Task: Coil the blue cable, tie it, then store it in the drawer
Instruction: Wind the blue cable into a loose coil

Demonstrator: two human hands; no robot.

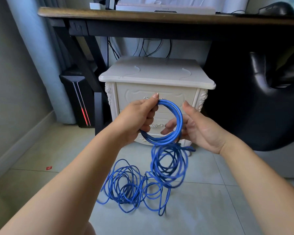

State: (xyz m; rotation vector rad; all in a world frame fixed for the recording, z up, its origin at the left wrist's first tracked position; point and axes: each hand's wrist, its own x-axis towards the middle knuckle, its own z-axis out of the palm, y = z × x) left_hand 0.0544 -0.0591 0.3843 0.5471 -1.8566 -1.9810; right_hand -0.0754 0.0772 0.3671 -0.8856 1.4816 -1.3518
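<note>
A blue cable (177, 116) forms a small round coil of several turns, held up in front of a white cabinet. My left hand (139, 116) grips the coil's left side, thumb on top. My right hand (193, 128) is at the coil's lower right, its fingers behind the loop and touching it, thumb raised. From the coil the cable hangs down in loose blurred loops to a tangled pile (126, 185) on the tiled floor. The cabinet's drawers (159, 95) are closed, their fronts partly hidden by my hands.
The white cabinet (156, 72) stands under a dark wooden desk (143, 16). A black computer tower (78, 100) with a red light is on the left, a black chair (270, 99) on the right. A small red scrap (49, 167) lies on the floor.
</note>
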